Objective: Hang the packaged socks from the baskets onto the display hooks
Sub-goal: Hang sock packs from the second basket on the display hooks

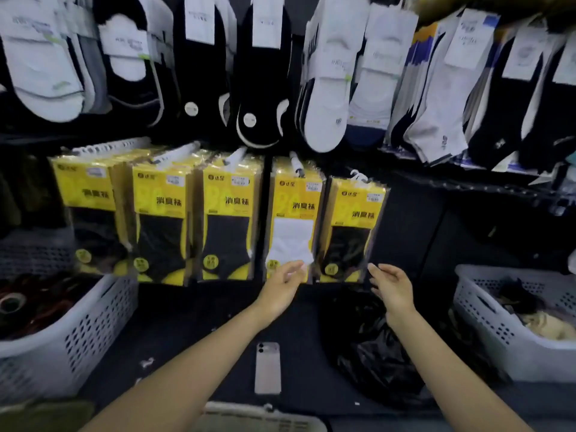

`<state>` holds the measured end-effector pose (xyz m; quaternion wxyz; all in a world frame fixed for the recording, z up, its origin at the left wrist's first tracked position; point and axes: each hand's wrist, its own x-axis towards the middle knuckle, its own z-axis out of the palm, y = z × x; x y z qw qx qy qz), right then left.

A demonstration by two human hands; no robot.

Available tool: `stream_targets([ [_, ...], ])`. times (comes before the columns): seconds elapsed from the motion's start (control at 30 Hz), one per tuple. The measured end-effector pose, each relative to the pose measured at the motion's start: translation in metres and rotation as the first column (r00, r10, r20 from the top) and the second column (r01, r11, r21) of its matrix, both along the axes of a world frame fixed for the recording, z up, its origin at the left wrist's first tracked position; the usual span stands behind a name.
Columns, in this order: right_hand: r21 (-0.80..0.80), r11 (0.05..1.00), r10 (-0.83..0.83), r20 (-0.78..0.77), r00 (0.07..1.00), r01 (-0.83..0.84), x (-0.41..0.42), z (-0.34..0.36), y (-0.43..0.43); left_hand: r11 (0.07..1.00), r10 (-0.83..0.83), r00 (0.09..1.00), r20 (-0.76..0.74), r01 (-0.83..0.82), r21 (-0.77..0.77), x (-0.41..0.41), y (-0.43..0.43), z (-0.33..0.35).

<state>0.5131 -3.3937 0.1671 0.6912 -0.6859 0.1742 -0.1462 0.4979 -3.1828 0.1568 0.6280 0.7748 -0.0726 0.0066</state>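
Yellow sock packs (227, 219) hang in five stacks on the lower display hooks (296, 163); the fourth from the left is the white-sock pack (293, 226), the rest show dark socks

Left hand (282, 288): fingers loosely straight, tips on the bottom edge of the white-sock pack, no grip on it as far as the blur lets me tell. Right hand (392, 285): palm up, fingers spread and relaxed, holding nothing, just beside the lower corner of the rightmost pack (352, 229)

My read: a pack is on its hook and is being steadied or squared, so this is between hangs

Next move needs a fresh pack. Left basket (93, 322) holds dark items, right basket (486, 322) dark and pale ones; can't tell which are packaged. Then line the pack's hanger hole up with a hook tip and slide it on

Also on the table (187, 332): phone (267, 367) face down, crumpled black bag (374, 353). Upper row (327, 88) carries loose carded socks
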Motion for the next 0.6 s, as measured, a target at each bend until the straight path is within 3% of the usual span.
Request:
stream_targets([
  [0.1,-0.021,0.967,0.245,-0.192,0.95,-0.253,-0.04,-0.051,0.019,0.999,0.015,0.992,-0.126,-0.01,0.036,-0.026,0.031,-0.052],
  [0.2,-0.013,0.875,0.428,-0.442,0.788,-0.483,-0.08,-0.109,0.037,0.996,0.033,0.964,-0.265,-0.011,0.087,-0.059,0.063,-0.108],
  [0.3,-0.11,0.762,0.427,-0.655,0.624,-0.638,-0.109,-0.154,0.057,0.99,0.075,0.933,-0.353,-0.028,0.137,-0.094,0.086,-0.161],
  [0.43,-0.15,0.642,0.398,-0.773,0.493,-0.752,-0.132,-0.197,0.081,0.986,0.106,0.888,-0.447,-0.034,0.166,-0.134,0.093,-0.226],
  [0.53,-0.088,0.675,0.359,-0.829,0.43,-0.733,-0.145,-0.23,0.085,0.992,0.115,0.833,-0.542,-0.064,0.113,-0.159,0.088,-0.266],
  [0.6,-0.095,0.718,0.333,-0.823,0.46,-0.689,-0.151,-0.245,0.086,0.995,0.102,0.752,-0.651,-0.075,0.069,-0.174,0.079,-0.288],
])
